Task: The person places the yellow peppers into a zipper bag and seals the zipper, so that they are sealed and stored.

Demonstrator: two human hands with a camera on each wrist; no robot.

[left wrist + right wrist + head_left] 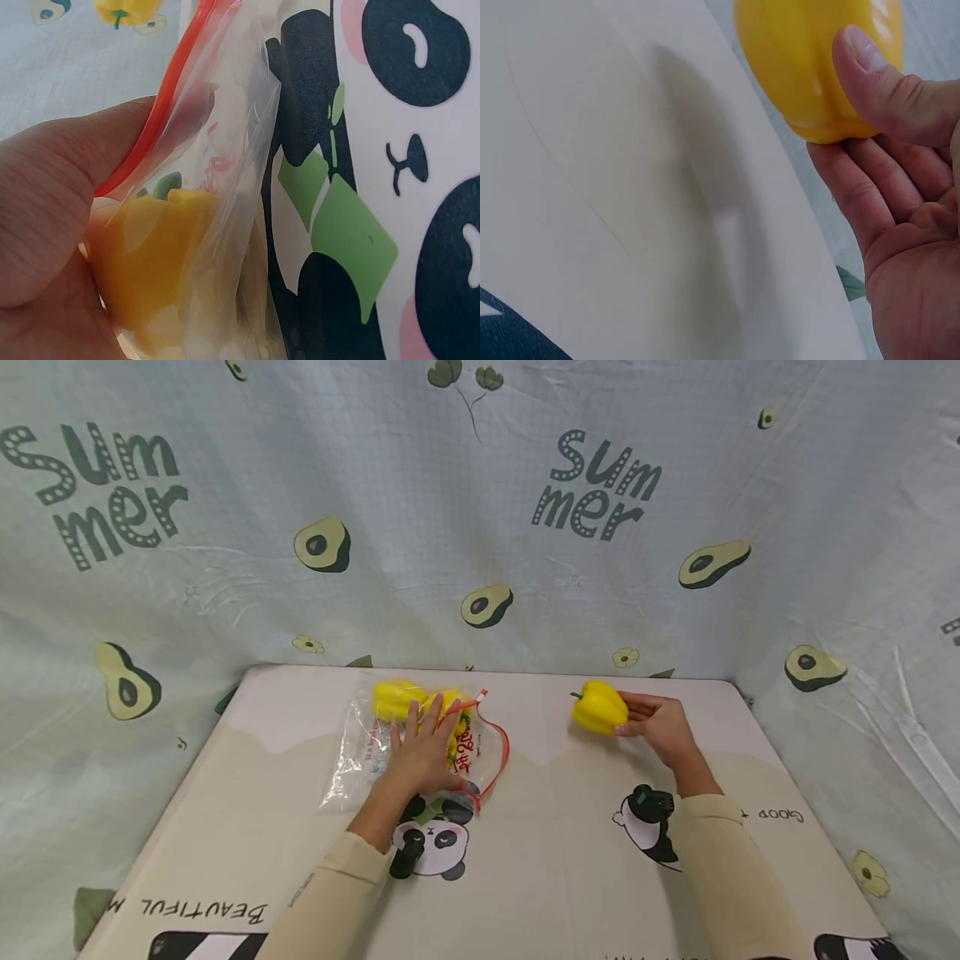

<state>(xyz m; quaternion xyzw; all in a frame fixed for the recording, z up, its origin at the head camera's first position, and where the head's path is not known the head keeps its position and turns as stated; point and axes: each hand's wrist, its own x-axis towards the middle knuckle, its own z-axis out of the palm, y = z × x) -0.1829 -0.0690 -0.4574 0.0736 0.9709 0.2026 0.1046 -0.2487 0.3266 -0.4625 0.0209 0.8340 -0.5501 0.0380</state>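
A clear plastic zip bag with a red strip along its mouth lies on the table, yellow bell peppers inside it. My left hand rests over the bag, fingers spread across the peppers. In the left wrist view the thumb passes behind the red strip, its tip showing through the plastic next to a green-stemmed pepper. On the right, my right hand pinches another yellow bell pepper between thumb and fingers, its stem pointing left. The right wrist view shows this pepper held above the tabletop.
The pale table carries printed pandas and lettering. A printed curtain with avocados and "summer" lettering hangs behind it and at both sides. The table's back edge runs just beyond the bag and the held pepper.
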